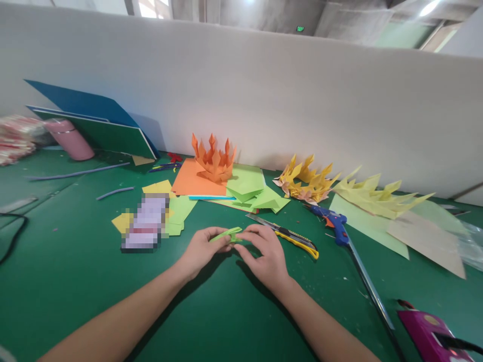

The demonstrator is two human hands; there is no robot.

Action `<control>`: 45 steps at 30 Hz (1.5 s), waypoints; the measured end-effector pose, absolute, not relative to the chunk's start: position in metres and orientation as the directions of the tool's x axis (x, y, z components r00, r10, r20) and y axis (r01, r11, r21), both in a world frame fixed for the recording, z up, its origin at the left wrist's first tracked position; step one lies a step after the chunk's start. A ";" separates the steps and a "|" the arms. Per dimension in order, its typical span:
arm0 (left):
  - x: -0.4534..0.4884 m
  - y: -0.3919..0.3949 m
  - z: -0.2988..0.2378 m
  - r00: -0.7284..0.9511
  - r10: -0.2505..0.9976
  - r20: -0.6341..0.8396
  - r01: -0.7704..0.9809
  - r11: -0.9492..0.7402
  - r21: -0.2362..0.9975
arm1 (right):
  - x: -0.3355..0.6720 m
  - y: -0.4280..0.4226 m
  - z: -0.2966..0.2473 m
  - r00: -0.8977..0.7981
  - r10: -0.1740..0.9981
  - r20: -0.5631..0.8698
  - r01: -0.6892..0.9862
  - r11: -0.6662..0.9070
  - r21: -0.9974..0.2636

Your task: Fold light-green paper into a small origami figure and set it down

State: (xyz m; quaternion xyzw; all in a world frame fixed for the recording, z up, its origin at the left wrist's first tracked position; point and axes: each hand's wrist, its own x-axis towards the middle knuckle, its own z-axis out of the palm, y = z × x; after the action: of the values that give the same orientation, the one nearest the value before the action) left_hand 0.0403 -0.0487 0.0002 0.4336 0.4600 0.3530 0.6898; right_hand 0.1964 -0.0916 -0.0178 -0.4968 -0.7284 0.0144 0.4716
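Above the green table, a small folded piece of light green paper (228,233) is held between my two hands. My left hand (206,250) pinches its left part between thumb and fingers. My right hand (266,254) has its fingertips at the paper's right end, thumb and fingers bent around it; the fingers partly hide the folds. Just right of my right hand lies a yellow utility knife (298,242). Beyond my hands sit light green paper sheets (247,183) and an orange folded paper crown (215,163) on orange paper (184,180).
Yellow paper crown (305,181), pale yellow-green crown (385,193) and blue glue gun (335,223) lie to the right. A magenta device (426,332) is at front right. A phone (146,221), pink bottle (71,140) and leaning boards (94,130) are left. A white partition (241,95) stands behind.
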 end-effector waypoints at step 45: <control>0.042 -0.051 0.000 0.232 0.952 -0.198 -0.169 0.240 0.956 | 0.177 -0.104 -0.018 -0.323 0.828 0.458 0.911 0.403 -0.085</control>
State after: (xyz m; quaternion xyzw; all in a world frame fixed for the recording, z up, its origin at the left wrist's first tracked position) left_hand 0.0422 -0.0507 -0.0003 0.4400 0.4448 0.4315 0.6499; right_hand 0.1775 -0.1043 -0.0183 -0.5381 -0.8080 -0.0944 0.2206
